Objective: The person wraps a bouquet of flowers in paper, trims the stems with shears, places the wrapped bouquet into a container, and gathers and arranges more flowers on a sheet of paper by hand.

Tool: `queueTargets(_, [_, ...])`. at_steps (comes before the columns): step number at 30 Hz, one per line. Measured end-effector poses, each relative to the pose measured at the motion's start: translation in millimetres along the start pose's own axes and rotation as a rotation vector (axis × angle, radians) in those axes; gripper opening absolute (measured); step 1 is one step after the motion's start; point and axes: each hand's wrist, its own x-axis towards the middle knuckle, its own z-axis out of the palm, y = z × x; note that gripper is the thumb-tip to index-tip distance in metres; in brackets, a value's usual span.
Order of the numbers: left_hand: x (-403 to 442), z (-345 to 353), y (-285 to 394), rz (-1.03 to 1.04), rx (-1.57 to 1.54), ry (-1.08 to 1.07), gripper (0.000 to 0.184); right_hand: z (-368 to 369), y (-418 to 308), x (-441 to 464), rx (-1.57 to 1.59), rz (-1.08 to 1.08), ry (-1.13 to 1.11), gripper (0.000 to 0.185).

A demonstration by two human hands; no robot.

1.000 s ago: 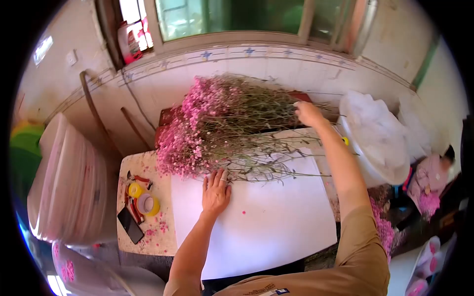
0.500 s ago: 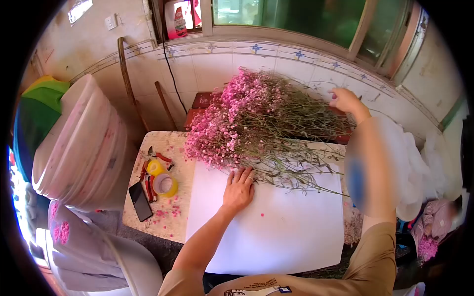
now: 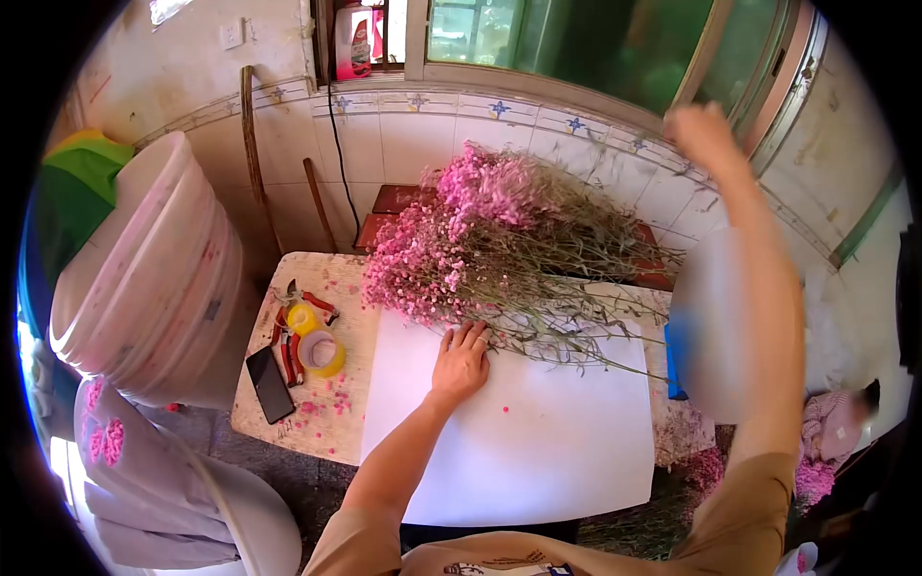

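Note:
A large heap of pink gypsophila-like flowers (image 3: 423, 254) lies across the back of the table, blossoms to the left and thin green stems (image 3: 576, 317) to the right. My left hand (image 3: 462, 360) rests flat on a big white sheet of paper (image 3: 538, 442), fingers stretched out, just below the lower flowers. My right hand (image 3: 706, 136) is raised high at the right, near the window frame, with its fingers curled closed. Motion blurs it, and whatever it may hold cannot be made out. Some upper blossoms and stems look smeared too.
Left on the wooden table (image 3: 264, 422) lie red-handled pruning shears (image 3: 291, 357), yellow tape rolls (image 3: 320, 353) and a phone (image 3: 270, 385). Stacked buckets (image 3: 154, 288) stand further left. A blue object (image 3: 676, 360) sits at the right edge. Another person (image 3: 837, 425) is at far right.
My right hand has risen up and slightly right, away from the stems. The upper blossoms have shifted and blurred. My left hand stays on the paper. The view has moved slightly.

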Motion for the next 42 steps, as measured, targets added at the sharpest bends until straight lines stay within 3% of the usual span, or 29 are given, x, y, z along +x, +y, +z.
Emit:
queueTargets(1, [0.5,-1.0,0.2,0.001,-0.001,0.0,0.049,-33.0,12.7,7.2,-0.068,-0.075,0.119,0.015])
queueTargets(2, [-0.2,-1.7,0.2,0.003,-0.002,-0.002,0.049,-67.6,19.7,14.1,-0.018,0.006,0.252,0.012])
queueTargets(6, [-2.3,2.0,-2.3,0.007,-0.037,0.023,0.046,-211.9,34.2,-1.9,-0.279,0.135,0.234,0.023])
queueTargets(7, [-2.4,0.3,-2.8,0.024,-0.048,0.047,0.048,-239.8,42.5,-15.5,-0.289,0.152,0.356,0.023])
queueTargets(8, [-4.0,0.3,-3.3,0.039,-0.059,0.072,0.049,-257.2,48.9,-28.8,-0.298,0.166,0.481,0.023])
queueTargets(14, [3.5,-44.7,74.8,0.279,-0.095,0.292,0.047,-269.4,109.5,-70.0,-0.211,-0.127,0.43,0.018])
queueTargets(16, [7.9,-68.8,113.8,0.311,-0.043,0.242,0.019,-272.7,133.2,-71.6,-0.184,-0.188,0.492,0.018])
queueTargets(17, [8.4,-85.1,140.2,0.328,0.084,0.243,0.019,-275.9,148.3,-71.3,-0.162,-0.239,0.542,0.019])
queueTargets(18, [7.0,-103.2,162.3,0.361,0.085,0.1,0.018,-291.2,144.0,-79.7,-0.195,-0.196,0.523,0.019])
queueTargets(20, [-3.6,-120.4,206.9,0.344,0.091,0.15,0.014,-327.5,71.4,-116.9,-0.319,-0.054,0.436,0.02])
queueTargets(22, [-17.1,-147.2,244.4,0.277,-0.051,-0.183,0.023,-351.7,25.8,-144.2,-0.364,-0.01,0.407,0.021])
queueTargets(24, [-17.1,-169.4,264.7,0.549,-0.119,-0.377,0.036,-356.9,4.3,-163.9,-0.368,-0.008,0.452,0.021])
queueTargets(25, [-11.4,-164.9,267.1,0.661,-0.183,-0.281,0.045,-356.3,-1.8,-172.4,-0.37,-0.015,0.498,0.02])
queueTargets(26, [7.8,-139.6,261.7,0.687,-0.114,-0.062,0.037,-354.3,-4.8,-180.9,-0.372,-0.02,0.541,0.02])
queueTargets(28, [60.2,-126.4,233.0,0.682,0.058,0.127,0.045,-356.8,-1.7,-200.0,-0.37,-0.018,0.575,0.018])
queueTargets(30, [121.4,-130.4,177.3,0.554,0.254,0.173,0.056,-366.8,4.9,-219.2,-0.359,-0.013,0.57,0.015])
queueTargets(31, [144.8,-134.6,145.3,0.452,0.295,0.161,0.063,-374.2,-0.4,-232.2,-0.283,0.118,0.519,0.015])
queueTargets(34, [196.2,-146.9,43.6,0.004,0.173,0.045,0.081,-383.2,35.9,-265.9,-0.242,0.244,0.478,0.015])
queueTargets(35, [191.4,-176.8,45.3,-0.189,0.213,-0.071,0.079,-386.3,62.9,-271.7,-0.147,0.197,0.457,0.016])
queueTargets(36, [180.5,-179.0,25.9,-0.049,0.349,0.044,0.065,-371.3,59.0,-280.4,-0.048,0.2,0.453,0.015])
queueTargets(37, [163.0,-190.9,30.4,-0.017,0.368,0.007,0.048,-356.1,55.0,-289.3,0.052,0.204,0.451,0.015])
queueTargets(38, [153.3,-180.2,15.9,0.147,0.32,0.092,0.036,-340.8,50.9,-298.3,0.15,0.208,0.451,0.014])
queueTargets(39, [125.6,-182.1,38.0,0.073,0.319,-0.035,0.036,-301.6,49.8,-311.5,0.35,0.267,0.336,0.02])
queueTargets(40, [90.6,-161.3,33.4,0.235,0.187,-0.012,0.034,-259.6,47.3,-324.0,0.55,0.324,0.222,0.029])
queueTargets(42, [7.3,-140.3,56.1,0.31,0.005,-0.425,0.043,-177.2,12.6,-346.7,0.667,0.195,0.108,0.026])
